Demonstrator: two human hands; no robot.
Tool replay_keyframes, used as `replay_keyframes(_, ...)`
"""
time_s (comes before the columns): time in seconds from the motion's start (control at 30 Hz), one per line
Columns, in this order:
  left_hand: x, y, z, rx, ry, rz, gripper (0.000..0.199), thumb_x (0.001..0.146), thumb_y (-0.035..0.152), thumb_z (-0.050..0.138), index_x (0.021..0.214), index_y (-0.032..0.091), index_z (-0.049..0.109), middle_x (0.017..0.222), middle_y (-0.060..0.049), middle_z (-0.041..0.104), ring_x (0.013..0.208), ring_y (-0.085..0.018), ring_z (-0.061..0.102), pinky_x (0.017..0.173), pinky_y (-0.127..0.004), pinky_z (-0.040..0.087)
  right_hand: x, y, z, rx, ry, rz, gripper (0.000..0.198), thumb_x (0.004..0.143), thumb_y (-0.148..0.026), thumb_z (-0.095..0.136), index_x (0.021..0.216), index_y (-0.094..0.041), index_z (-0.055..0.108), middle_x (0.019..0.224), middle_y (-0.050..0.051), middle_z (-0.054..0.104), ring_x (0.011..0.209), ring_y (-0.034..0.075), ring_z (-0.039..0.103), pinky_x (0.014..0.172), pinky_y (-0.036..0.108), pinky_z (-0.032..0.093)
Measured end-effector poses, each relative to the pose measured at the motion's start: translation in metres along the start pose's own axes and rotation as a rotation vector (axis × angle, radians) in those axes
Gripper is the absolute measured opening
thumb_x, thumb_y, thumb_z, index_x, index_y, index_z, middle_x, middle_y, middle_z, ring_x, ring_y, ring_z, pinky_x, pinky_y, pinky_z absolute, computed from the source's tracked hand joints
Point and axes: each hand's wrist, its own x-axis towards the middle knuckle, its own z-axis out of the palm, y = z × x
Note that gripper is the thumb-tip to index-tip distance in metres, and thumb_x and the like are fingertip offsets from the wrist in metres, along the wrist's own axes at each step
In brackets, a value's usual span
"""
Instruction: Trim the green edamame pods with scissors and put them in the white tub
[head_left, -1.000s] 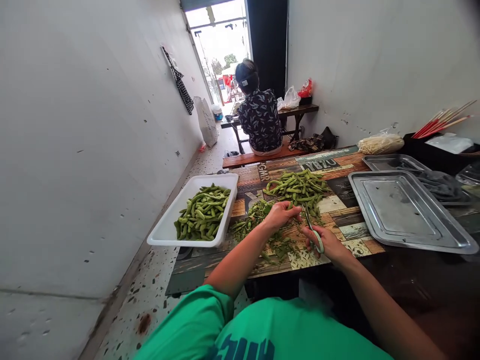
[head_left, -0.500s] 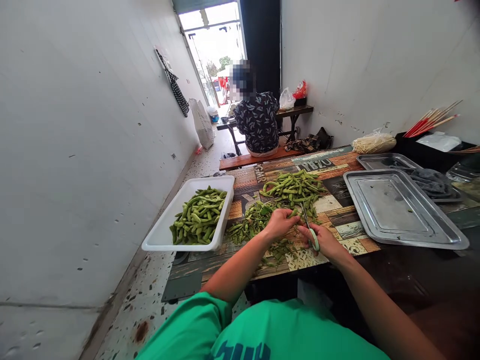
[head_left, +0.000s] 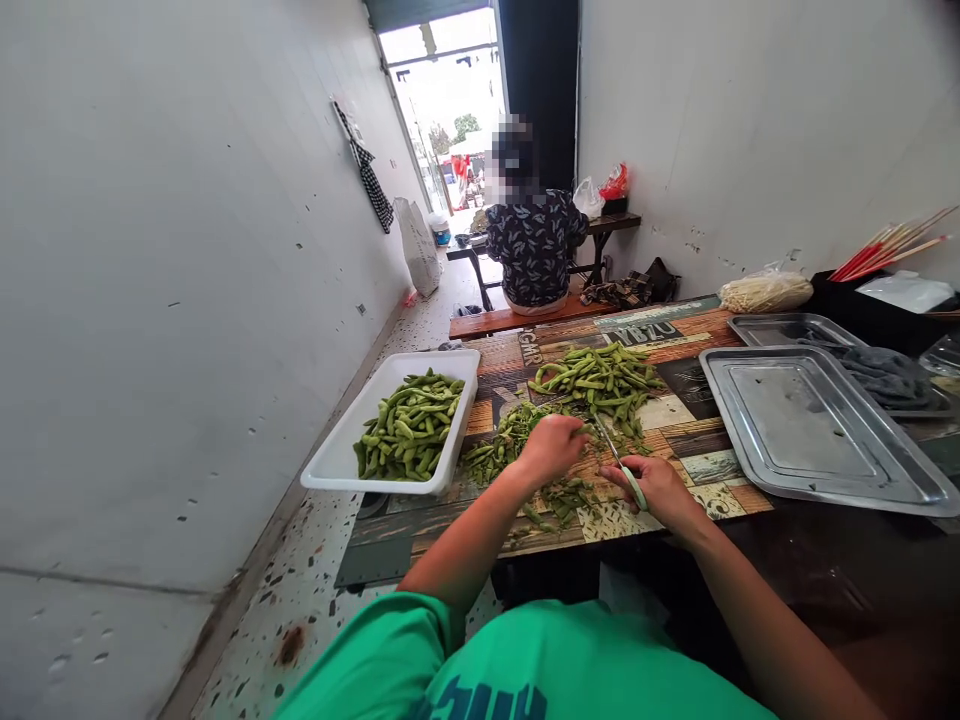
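Observation:
My right hand [head_left: 658,492] is closed around scissors [head_left: 634,488] with pale green handles, their blades pointing away from me over the table. Just left of the blades, my left hand [head_left: 553,450] is closed in a pinch, with a green soybean pod [head_left: 586,429] partly showing at the fingertips. Beyond both hands lies a heap of whole pods [head_left: 600,375]. Small green trimmings [head_left: 510,440] are scattered under and around my left hand. To the left, a white plastic tub [head_left: 330,482] contains a pile of pods [head_left: 412,425].
Metal trays [head_left: 795,420] lie on the right of the wood-patterned table [head_left: 705,465], with a grey cloth [head_left: 885,375] behind. Bagged skewers [head_left: 765,290] stand at the back. A person [head_left: 536,250] sits at another table ahead. A wall [head_left: 187,300] runs along the left.
My left hand has moved slightly left, away from the scissors. The scissors have shifted a little toward me. The whole view has swung slightly left.

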Motion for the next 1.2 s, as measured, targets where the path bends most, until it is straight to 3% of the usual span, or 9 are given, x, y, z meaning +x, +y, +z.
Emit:
replay_keyframes(0.13,-0.029,-0.025,-0.071,0.324,0.438,-0.27,0.035,0.089,0.023,0.036,0.107,0.016,0.064,0.104,-0.012,0.065,0.095,-0.021,0.058,0.086,-0.03,0.041,0.006,0.009,-0.002,0.039,-0.008,0.027,0.041,0.068,-0.058,0.065,0.071,-0.018,0.061,0.045,-0.004,0.051,0.038,0.011,0.049,0.041,0.023,0.037)
replay_keyframes(0.27,-0.044,-0.057,-0.115,0.622,0.511,-0.588,0.039,0.081,0.032,0.054,0.112,0.011,0.062,0.126,-0.02,0.054,0.121,-0.035,0.043,0.099,-0.05,0.031,0.01,0.011,-0.001,0.084,-0.037,0.055,0.042,0.067,-0.058,0.066,0.075,-0.017,0.061,0.046,-0.004,0.051,0.039,0.011,0.048,0.042,0.023,0.037)
replay_keyframes(0.37,-0.018,-0.061,-0.1,0.624,0.461,-0.463,0.041,0.082,0.03,0.053,0.12,0.017,0.058,0.135,-0.016,0.049,0.127,-0.032,0.039,0.103,-0.049,0.029,0.011,0.007,0.003,0.118,-0.051,0.066,0.043,0.068,-0.059,0.064,0.074,-0.017,0.06,0.048,-0.004,0.052,0.04,0.011,0.048,0.043,0.024,0.038)
replay_keyframes(0.47,0.036,-0.061,-0.06,0.495,0.188,-0.24,0.039,0.084,0.019,0.046,0.12,0.022,0.06,0.122,-0.01,0.059,0.111,-0.022,0.053,0.097,-0.034,0.037,0.008,0.003,0.003,0.137,-0.062,0.076,0.041,0.067,-0.057,0.066,0.076,-0.017,0.06,0.049,-0.004,0.052,0.041,0.011,0.048,0.043,0.024,0.038)
replay_keyframes(0.57,0.083,-0.07,-0.022,0.46,-0.015,-0.244,0.041,0.081,0.012,0.045,0.117,0.023,0.063,0.117,-0.012,0.061,0.11,-0.024,0.054,0.094,-0.034,0.038,0.003,0.007,0.0,0.163,-0.058,0.108,0.04,0.065,-0.055,0.068,0.077,-0.018,0.06,0.048,-0.005,0.05,0.039,0.011,0.046,0.041,0.024,0.037)
replay_keyframes(0.67,0.104,-0.083,-0.002,0.404,-0.05,-0.21,0.039,0.08,0.013,0.049,0.114,0.023,0.064,0.115,-0.015,0.06,0.112,-0.027,0.052,0.095,-0.04,0.036,0.0,0.015,-0.006,0.179,-0.034,0.126,0.039,0.066,-0.054,0.068,0.076,-0.018,0.059,0.046,-0.005,0.05,0.038,0.011,0.045,0.04,0.024,0.036)
replay_keyframes(0.87,0.097,-0.092,0.006,0.271,0.026,-0.174,0.026,0.087,0.024,0.045,0.1,0.015,0.066,0.101,-0.012,0.065,0.098,-0.021,0.058,0.089,-0.034,0.04,0.002,0.015,-0.007,0.18,-0.02,0.101,0.035,0.068,-0.05,0.068,0.074,-0.018,0.058,0.047,-0.004,0.052,0.039,0.01,0.048,0.04,0.022,0.036)
replay_keyframes(1.03,0.068,-0.072,0.015,-0.469,0.065,-0.082,0.028,0.087,0.037,0.046,0.1,0.015,0.058,0.064,0.001,0.06,0.049,-0.008,0.051,0.054,-0.021,0.041,0.009,0.001,0.003,0.163,-0.075,0.055,0.036,0.069,-0.052,0.067,0.069,-0.018,0.055,0.046,-0.005,0.052,0.038,0.009,0.048,0.039,0.021,0.034)
replay_keyframes(1.2,0.04,-0.046,0.015,-0.817,-0.053,-0.111,0.027,0.08,0.038,0.056,0.091,0.013,0.053,0.065,0.002,0.059,0.048,-0.005,0.049,0.048,-0.018,0.036,0.013,-0.008,0.01,0.208,-0.114,0.078,0.042,0.068,-0.056,0.067,0.065,-0.018,0.049,0.046,-0.006,0.049,0.038,0.008,0.047,0.038,0.021,0.034)
